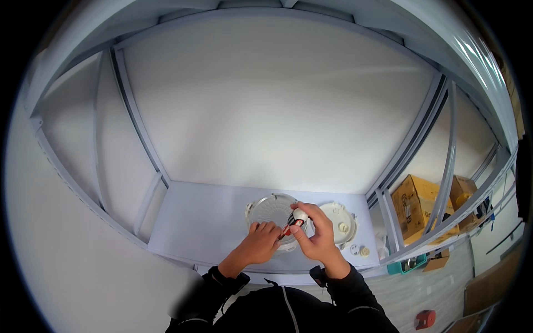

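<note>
In my right hand [317,236] is a short tool with a white rounded end and a red and black body [300,218], gripped between thumb and fingers. Its red end points down and left, toward my left hand [261,242]. My left hand is closed, its fingers curled at that end; what they pinch is hidden. Beneath both hands lies a round, whitish, see-through housing [266,208] with a ribbed inside, partly covered by them. Right of it, behind my right hand, is a white round cover [331,213] bearing a small cream knob-like part [343,227].
Two small round parts, one white [354,250] and one cream [365,251], lie near the right front of the pale table [194,222]. Grey frame posts [136,111] enclose the table. Cardboard boxes [413,213], a teal bin [408,266] and a red object [425,319] are at the right.
</note>
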A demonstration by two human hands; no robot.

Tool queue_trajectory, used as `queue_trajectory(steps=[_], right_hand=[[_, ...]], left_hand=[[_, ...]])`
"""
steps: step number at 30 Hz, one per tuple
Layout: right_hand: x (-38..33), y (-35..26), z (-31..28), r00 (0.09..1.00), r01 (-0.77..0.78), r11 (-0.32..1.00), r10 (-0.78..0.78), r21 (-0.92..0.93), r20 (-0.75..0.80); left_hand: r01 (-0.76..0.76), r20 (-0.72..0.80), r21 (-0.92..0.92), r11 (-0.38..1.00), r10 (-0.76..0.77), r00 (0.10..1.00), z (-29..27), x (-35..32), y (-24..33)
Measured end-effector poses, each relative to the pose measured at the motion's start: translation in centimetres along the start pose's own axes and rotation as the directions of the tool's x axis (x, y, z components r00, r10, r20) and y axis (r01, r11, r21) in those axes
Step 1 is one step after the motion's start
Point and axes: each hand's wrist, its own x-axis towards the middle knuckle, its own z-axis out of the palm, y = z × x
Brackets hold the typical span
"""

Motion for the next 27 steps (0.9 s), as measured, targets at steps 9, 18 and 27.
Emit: queue_trajectory(steps=[9, 18, 27], right_hand=[[-0.7, 1.8, -0.9, 0.970, -0.031, 0.996, 0.052, 0.089, -0.239], [-1.3, 4.1, -2.7, 0.856, 0.071, 0.993, -0.009, 0.099, -0.517], [-4.0, 10.6, -3.0, 0.886, -0.459, 0.862, 0.424, -0.216, -0.190]], left_hand=[[-0.019, -0.022, 0.004, 1.000, 0.019, 1.000, 0.4, 0.4, -0.1], [0.038, -0.090, -0.128, 0.991, -0.050, 0.995, 0.5, 0.6, -0.1], [0.299, -0.284, -0.109, 0.948, -0.318, 0.904, 0.4, -0.7, -1.5]])
